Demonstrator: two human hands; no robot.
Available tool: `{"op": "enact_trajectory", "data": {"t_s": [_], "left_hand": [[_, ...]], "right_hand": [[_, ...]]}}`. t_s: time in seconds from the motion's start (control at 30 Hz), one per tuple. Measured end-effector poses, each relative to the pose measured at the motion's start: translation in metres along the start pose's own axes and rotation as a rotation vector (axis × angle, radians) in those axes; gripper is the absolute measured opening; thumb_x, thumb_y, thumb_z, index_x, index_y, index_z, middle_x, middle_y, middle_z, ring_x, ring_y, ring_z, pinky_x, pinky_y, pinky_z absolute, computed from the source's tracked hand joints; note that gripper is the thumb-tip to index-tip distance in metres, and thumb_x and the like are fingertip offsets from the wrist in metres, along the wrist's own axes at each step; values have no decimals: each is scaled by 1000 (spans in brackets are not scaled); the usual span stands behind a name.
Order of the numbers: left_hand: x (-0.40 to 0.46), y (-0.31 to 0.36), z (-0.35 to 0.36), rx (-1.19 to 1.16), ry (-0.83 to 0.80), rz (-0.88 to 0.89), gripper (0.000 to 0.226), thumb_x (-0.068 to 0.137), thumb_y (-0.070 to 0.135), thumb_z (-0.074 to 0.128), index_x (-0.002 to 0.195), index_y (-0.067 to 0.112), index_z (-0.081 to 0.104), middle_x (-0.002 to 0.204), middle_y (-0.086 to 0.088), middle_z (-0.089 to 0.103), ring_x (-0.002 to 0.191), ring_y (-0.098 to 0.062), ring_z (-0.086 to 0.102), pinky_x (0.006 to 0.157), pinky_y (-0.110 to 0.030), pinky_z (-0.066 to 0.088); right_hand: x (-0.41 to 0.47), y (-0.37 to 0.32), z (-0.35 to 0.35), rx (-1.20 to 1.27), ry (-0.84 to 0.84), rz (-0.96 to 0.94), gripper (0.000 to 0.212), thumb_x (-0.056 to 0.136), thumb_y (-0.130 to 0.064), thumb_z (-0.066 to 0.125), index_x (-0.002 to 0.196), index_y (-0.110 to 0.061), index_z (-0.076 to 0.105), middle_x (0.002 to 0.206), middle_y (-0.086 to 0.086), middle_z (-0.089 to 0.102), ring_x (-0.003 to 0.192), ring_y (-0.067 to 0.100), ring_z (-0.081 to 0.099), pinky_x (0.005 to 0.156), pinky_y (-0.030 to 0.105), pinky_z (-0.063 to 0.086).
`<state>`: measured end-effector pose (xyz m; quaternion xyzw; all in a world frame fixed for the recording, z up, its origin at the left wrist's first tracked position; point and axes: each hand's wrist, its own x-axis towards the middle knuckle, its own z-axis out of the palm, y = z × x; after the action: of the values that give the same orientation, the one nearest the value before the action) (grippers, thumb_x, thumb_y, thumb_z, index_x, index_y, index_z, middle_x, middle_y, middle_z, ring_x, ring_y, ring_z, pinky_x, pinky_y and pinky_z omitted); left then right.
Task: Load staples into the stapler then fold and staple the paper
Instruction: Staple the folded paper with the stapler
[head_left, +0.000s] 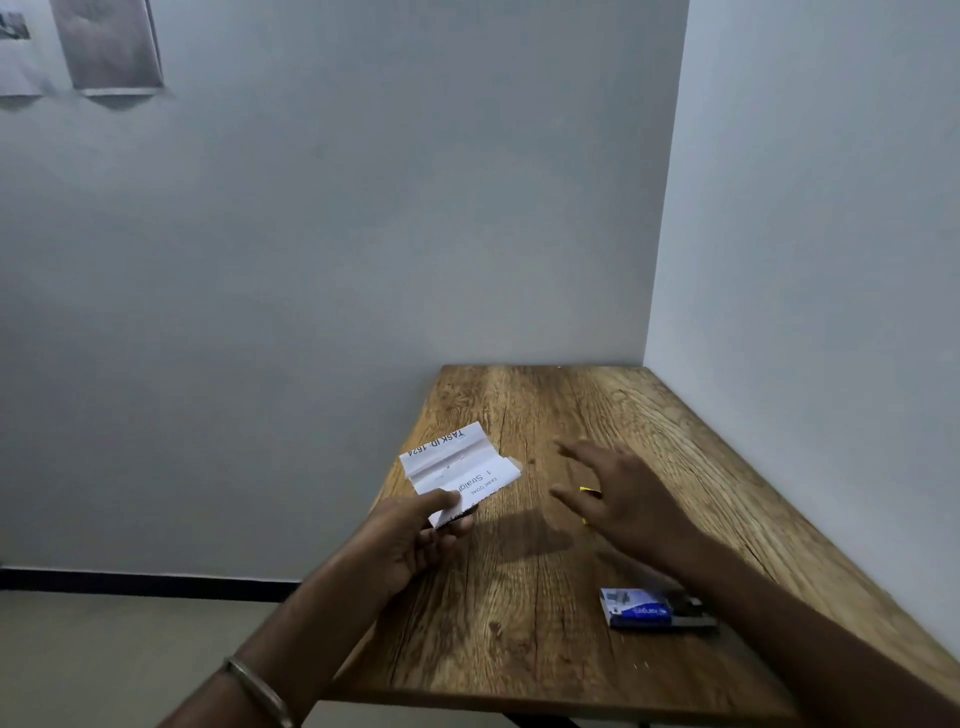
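**A:** We look down at a wooden table (545, 597) pushed into a corner of grey walls. What does our left hand (410, 535) hold?

**B:** The folded paper (457, 470). We pinch its near corner between thumb and fingers and hold it raised over the table's 9 o'clock edge. Creases cross the sheet, and printed text on it reads upside down to us, part of it "TASK ID".

**A:** And our right hand (623, 506)?

**B:** It hovers over the middle of the table, fingers spread wide, gripping nothing. It is blurred. Under its palm we glimpse a small yellow object (589, 491); only slivers of it show, so we cannot tell what it is.

**A:** Where is the staple box (641, 608)?

**B:** At about 5 o'clock from the right hand, lying flat on the table near the 3 o'clock edge, just beneath our right forearm. It is blue and white, with a dark inner part sticking out of its right end.

**A:** Anything else?

**B:** A metal bangle (260, 688) circles our left wrist. Two sheets (109, 47) hang on the far wall at about 11 o'clock. A shadow lies on the tabletop between the two hands.
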<state>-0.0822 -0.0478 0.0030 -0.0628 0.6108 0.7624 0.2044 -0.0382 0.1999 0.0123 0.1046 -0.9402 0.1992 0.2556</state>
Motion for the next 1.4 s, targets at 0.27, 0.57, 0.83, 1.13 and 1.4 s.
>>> {"op": "enact_trajectory", "data": {"t_s": [0.27,0.57,0.83,1.13,1.4], "left_hand": [[-3,-4,5,13,16,67,22,86,10,72,101,1,58,67,-18,72,50,-16,69,39,-21,51],[-4,-9,4,44,-8,139,17,87,9,71,100,1,64,67,-12,76,57,-18,73,45,-25,56],[-2,-7,3,-11,-14,120,21,86,8,73,101,-2,62,66,-13,76,58,-21,73,43,-26,56],[-1,-9,3,2,-18,108,25,85,11,74,102,-2,62,73,-16,77,59,-21,74,43,-24,56],[-2,-10,2,-6,-11,134,25,85,11,74,104,-1,62,78,-17,78,63,-23,76,44,-25,56]], "right_hand": [[-11,60,-20,-105,-348,152,43,86,-47,70,124,-28,64,114,-9,66,106,13,60,90,35,48],[-11,53,-7,135,-200,126,11,92,-26,67,103,-26,65,95,-9,70,84,4,65,72,23,51],[0,12,-14,903,-497,427,41,88,-37,67,105,1,67,90,13,73,74,18,69,65,27,56],[8,-5,5,1244,-601,640,53,85,-31,71,117,11,63,89,16,68,71,17,64,57,25,54],[9,-4,13,1269,-606,603,59,82,-35,74,117,11,62,92,16,69,73,17,66,60,26,55]]}}
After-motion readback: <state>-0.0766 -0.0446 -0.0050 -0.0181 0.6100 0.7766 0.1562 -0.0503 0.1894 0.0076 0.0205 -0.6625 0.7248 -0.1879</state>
